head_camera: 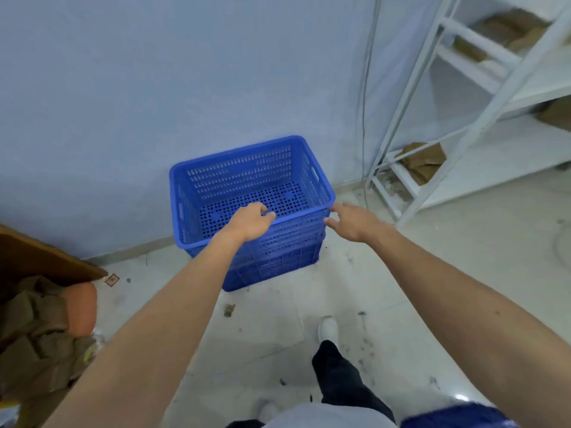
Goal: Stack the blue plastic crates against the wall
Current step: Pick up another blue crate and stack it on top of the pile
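A stack of blue perforated plastic crates (pixel 251 208) stands on the pale tiled floor (pixel 401 288), its far side close against the light blue wall (pixel 123 103). It looks like two crates nested together, the upper one sitting inside the lower (the seam shows along the near wall). The left hand (pixel 251 222) rests on the near rim with fingers curled loosely over it, not clenched; the right hand (pixel 352 222) is spread open just beside the near right corner, gripping nothing. So this part of the stacking appears done, with the crate seated level. A further blue object (pixel 457 417) at the bottom edge may be another crate waiting, though I cannot tell
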